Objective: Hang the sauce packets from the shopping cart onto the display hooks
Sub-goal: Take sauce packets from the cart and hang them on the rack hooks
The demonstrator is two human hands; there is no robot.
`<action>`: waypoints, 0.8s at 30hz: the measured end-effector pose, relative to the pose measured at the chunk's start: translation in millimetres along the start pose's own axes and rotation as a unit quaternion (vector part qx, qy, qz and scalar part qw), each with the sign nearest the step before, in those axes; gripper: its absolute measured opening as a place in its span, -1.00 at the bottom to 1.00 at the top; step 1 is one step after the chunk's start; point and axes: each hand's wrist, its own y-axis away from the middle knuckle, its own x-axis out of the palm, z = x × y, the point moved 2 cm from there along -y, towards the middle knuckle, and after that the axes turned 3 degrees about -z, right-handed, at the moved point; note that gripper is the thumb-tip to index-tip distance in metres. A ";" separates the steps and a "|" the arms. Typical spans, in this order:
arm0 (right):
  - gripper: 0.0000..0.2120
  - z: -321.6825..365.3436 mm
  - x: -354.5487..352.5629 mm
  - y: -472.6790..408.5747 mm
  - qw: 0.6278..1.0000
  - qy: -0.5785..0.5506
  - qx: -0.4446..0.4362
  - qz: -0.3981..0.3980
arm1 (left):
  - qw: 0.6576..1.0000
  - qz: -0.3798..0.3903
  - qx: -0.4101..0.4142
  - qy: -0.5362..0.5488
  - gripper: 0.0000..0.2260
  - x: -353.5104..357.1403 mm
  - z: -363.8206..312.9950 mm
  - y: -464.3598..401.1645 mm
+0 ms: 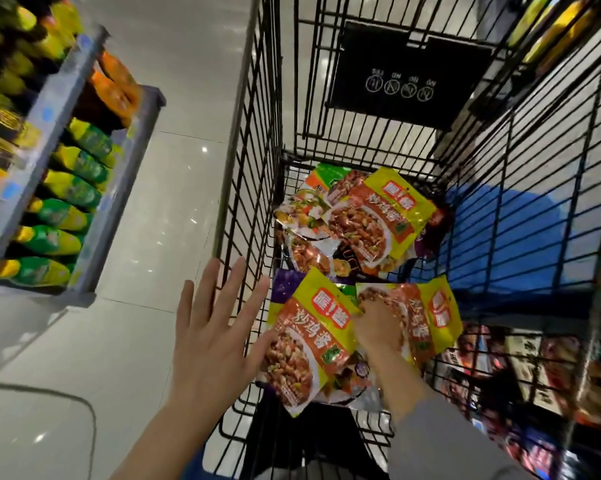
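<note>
While left hand (pixel 210 327) spreads, right hand (pixel 375 329) grips 2 sauce packets (pixel 312 341)

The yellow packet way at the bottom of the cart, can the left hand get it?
Probably yes. The left hand is open beside the cart, whose top is uncovered, and the yellow packet lies on top of the pile. It would have to go up over the wire side first.

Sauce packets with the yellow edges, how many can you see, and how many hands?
Yellow-edged sauce packets: 3, one lying in the shopping cart at, one lifted at, one at under the right hand
Hands: 2, the left hand and the right hand
Total: 5
Other packets lie partly hidden underneath, too covered to count.
</note>
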 end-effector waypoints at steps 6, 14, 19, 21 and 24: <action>-0.67 -70.7 -10.9 18.6 0.986 0.001 0.067 -0.152 | 1.000 -0.006 0.003 0.023 -0.50 1.9 -0.3 1.7; -0.58 -90.6 -48.6 -0.9 0.973 -0.033 0.098 -0.208 | 0.999 -0.030 0.033 0.028 -0.49 1.9 0.4 1.9; -0.68 -83.4 -60.0 -16.5 0.984 0.081 0.107 -0.117 | 0.998 -0.033 0.034 0.039 -0.50 2.2 0.3 2.2; -0.74 -85.9 -59.7 -20.5 0.985 0.072 0.110 -0.116 | 0.998 -0.033 0.033 0.039 -0.50 3.1 1.3 2.1; -0.75 -85.5 -62.2 -14.9 0.986 0.053 0.090 -0.133 | 0.998 -0.032 0.027 0.041 -0.51 3.5 1.4 3.0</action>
